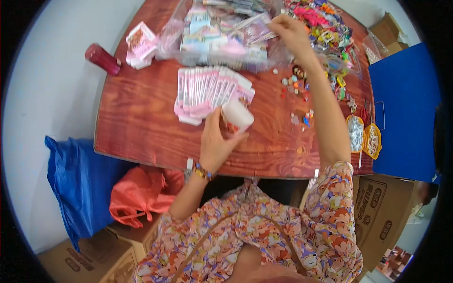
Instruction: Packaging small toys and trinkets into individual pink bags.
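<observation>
My left hand (218, 145) is closed around a small white and pink carton (239, 116), tilted above the front half of the table. Just beyond it lies a fanned row of similar flat pink and white cartons (204, 89), overlapping one another. My right hand (293, 38) reaches over the clear plastic bin (226, 62) at the far side, its fingers pinched at the edge of a clear packet with a purplish print (255, 32). Several more flat packets (200, 28) fill the bin. What the carton contains cannot be seen.
Colourful hair ties and trinkets (325, 30) heap at the far right, with loose beads (293, 84) nearby. Yellow dishes (373, 141) stand by a blue panel (403, 113). A dark red bottle (103, 59) and pink cartons (141, 43) sit left. Bags (82, 184) hang below.
</observation>
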`<state>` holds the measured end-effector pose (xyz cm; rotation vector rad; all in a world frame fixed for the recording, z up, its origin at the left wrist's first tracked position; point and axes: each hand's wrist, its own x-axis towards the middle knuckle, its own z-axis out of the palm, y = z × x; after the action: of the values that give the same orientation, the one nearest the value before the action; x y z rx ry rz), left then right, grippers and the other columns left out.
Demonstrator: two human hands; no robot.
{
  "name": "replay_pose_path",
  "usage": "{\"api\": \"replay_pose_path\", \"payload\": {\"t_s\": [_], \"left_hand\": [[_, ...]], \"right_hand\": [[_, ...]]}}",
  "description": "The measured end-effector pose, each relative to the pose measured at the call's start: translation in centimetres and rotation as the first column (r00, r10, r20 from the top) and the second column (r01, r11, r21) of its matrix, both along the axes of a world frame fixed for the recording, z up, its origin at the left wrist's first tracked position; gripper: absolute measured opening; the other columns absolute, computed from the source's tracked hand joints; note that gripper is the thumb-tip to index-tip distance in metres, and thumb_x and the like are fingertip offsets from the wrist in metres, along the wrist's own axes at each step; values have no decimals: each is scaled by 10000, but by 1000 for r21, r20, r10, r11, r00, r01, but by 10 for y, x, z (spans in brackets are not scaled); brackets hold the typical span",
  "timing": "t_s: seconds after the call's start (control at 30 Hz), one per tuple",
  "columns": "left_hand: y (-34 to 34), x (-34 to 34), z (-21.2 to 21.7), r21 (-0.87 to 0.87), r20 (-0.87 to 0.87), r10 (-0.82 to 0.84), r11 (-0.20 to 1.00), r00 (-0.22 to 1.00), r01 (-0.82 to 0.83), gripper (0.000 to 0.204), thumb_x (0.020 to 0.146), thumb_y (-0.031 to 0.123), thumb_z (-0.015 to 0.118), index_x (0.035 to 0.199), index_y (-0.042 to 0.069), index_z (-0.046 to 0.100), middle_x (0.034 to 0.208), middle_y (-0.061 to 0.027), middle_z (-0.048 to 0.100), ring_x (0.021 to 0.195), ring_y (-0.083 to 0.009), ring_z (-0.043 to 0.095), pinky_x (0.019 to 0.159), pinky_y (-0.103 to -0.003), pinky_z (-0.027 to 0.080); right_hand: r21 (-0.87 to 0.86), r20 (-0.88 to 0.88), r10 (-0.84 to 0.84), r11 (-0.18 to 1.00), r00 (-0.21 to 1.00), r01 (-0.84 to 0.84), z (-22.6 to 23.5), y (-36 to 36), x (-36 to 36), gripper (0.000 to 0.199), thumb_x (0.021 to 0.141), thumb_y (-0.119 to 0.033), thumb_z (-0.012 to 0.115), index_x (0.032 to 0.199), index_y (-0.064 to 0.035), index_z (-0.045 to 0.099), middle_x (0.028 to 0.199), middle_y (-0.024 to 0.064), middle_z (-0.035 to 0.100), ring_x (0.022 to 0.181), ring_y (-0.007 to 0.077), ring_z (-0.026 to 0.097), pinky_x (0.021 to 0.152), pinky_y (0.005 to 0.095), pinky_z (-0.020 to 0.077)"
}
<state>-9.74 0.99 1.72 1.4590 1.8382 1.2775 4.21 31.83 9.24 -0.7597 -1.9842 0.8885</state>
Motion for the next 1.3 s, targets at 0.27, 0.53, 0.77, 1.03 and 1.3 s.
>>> {"api": "replay_pose_path", "payload": {"t_s": [0.27, 0.53, 0.77, 1.03, 1.3], "left_hand": [[22, 18, 1, 90, -179, -17, 995, 984, 34, 880, 691, 234, 874, 1404, 7, 412, 1185, -194, 553, 1072, -379, 585, 875, -436, 518], [24, 56, 9, 168, -323, -112, 970, 940, 173, 978, 680, 201, 878, 1478, 20, 342, 1174, -244, 538, 1093, -415, 561, 880, -450, 512], [29, 64, -1, 119, -346, -131, 976, 929, 182, 964, 689, 265, 876, 1454, 1, 352, 1200, -217, 549, 1116, -389, 559, 912, -438, 496], [24, 64, -19, 27, -174, -204, 977, 963, 212, 876, 676, 258, 889, 1378, 5, 429, 1216, -197, 561, 1126, -374, 558, 946, -437, 475], [24, 70, -18, 11, -249, -256, 964, 934, 267, 908, 659, 166, 881, 1419, 16, 406, 1232, -190, 517, 1141, -371, 520, 963, -431, 461]], "right_hand": [[-170, 88, -98, 979, 991, 112, 33, -190, 59, 43, 931, -55, 655, 956, -20, 653, 774, -51, 608, 657, 2, 508, 553, 185, 386], [17, 401, -98, 995, 911, 100, 19, -209, 104, 90, 910, -66, 657, 977, -9, 674, 802, 33, 676, 690, 101, 604, 616, 263, 476], [161, 342, -378, 925, 860, 343, 7, -198, 140, 197, 916, -147, 652, 1074, -43, 706, 942, 93, 716, 816, 187, 678, 685, 310, 525], [-153, 586, -327, 854, 741, 498, -91, -161, 201, 242, 850, -180, 713, 1050, -45, 689, 935, 98, 715, 867, 193, 679, 739, 331, 511], [-34, 628, -378, 860, 680, 510, -101, -175, 190, 235, 821, -169, 750, 998, -52, 648, 844, 88, 681, 752, 229, 661, 665, 363, 501]]}}
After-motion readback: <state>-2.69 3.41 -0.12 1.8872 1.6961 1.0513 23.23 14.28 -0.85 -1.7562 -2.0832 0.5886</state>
